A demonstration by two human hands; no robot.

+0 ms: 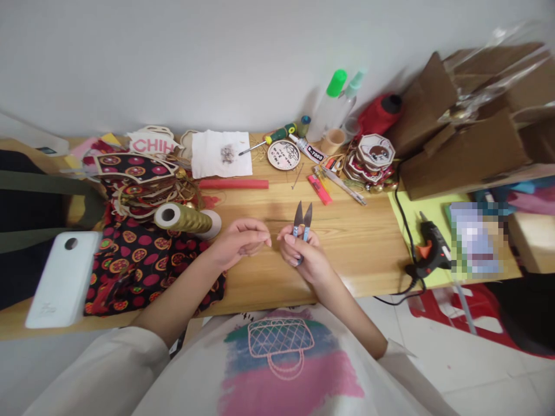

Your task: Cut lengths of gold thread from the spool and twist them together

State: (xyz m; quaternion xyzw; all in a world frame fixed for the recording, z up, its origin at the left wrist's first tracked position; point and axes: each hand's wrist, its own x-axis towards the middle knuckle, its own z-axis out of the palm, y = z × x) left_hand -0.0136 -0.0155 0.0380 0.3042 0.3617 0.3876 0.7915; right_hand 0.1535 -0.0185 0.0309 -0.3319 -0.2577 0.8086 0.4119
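My right hand (303,254) is wrapped round a pair of thread snips (303,221), whose two dark blades point away from me and stand apart. Left of it, my left hand (245,240) is closed in a pinch, thumb against fingers. Anything between those fingertips is too fine to make out. A small gap separates the hands, both just above the wooden table (359,248). Beside my left wrist lies a spool of olive-gold thread (184,219), on a dark patterned cloth (151,260). A thin dark strand seems to lie on the wood beyond my hands.
Along the back are a red strip (234,184), a white sheet (208,153), a screwdriver (280,134), a glue tube (310,150) and bottles (323,115). Stacked ornaments (139,167) stand left, near a phone (63,283). At right are a glue gun (433,248) and cardboard box (468,138).
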